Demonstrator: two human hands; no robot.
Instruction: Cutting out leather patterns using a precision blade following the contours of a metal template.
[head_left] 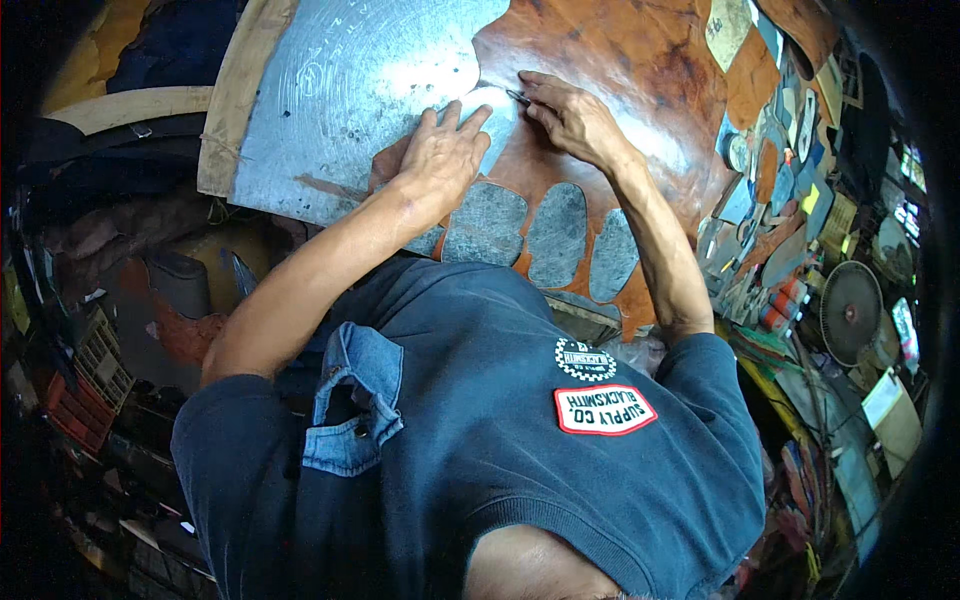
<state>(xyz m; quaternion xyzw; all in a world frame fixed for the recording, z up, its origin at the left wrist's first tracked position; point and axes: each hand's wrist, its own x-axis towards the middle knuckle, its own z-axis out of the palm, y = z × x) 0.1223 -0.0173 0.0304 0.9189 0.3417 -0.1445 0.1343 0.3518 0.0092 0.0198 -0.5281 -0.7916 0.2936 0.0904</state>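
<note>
My left hand (445, 155) lies flat with its fingers spread, pressing on a pale rounded template (500, 118) on a brown leather hide (610, 50). Between the fingertips of my right hand (578, 118) is a slim, dark knife-like tool (516, 96), its tip by the template's far edge. Nearer me the hide has several rounded cut-outs, such as one oval opening (557, 235), through which a grey speckled surface shows. A small brown leather piece (388, 165) sits partly under my left wrist.
Beneath the hide is a scratched grey metal sheet (330, 90) with a wooden edge (228, 110) at its left. Heaped scraps and flat patterns (770, 190) lie at the right, near a round fan (851, 312). Red and cream plastic crates (95, 370) stand low at left.
</note>
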